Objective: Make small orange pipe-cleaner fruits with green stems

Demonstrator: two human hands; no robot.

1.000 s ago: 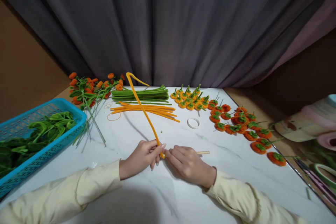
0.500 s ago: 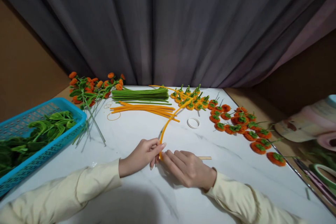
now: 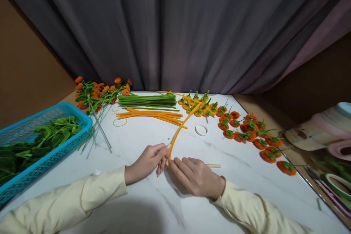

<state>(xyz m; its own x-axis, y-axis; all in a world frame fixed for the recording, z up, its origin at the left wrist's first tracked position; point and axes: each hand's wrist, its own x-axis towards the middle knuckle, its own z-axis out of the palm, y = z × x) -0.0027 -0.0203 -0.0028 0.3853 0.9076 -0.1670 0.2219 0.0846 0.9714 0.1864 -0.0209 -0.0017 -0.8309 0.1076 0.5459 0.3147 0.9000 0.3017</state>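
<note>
An orange-yellow pipe cleaner (image 3: 179, 131) curves up from between my hands, bends sharply near the yellow flower heads, and runs back to the left. My left hand (image 3: 149, 162) is closed, its thumb and fingertips against the lower part of the pipe cleaner. Fingers curled, my right hand (image 3: 196, 177) grips the low end of the pipe cleaner together with a thin wooden stick (image 3: 215, 166), which pokes out behind the knuckles. The stick's other end is hidden by the fingers.
Behind my hands lie orange pipe cleaners (image 3: 150, 114), green ones (image 3: 148, 99) and a white tape ring (image 3: 201, 129). Yellow flower heads (image 3: 197, 111) and orange ones (image 3: 249, 126) spread rightward. A blue basket (image 3: 89, 124) with leaves and stemmed orange flowers (image 3: 94, 89) stand left. Scissors (image 3: 326, 186) lie right.
My left thumb has slid off the front of the pipe cleaner to its left side. The strand leans slightly more to the right; the right hand stays nearly still.
</note>
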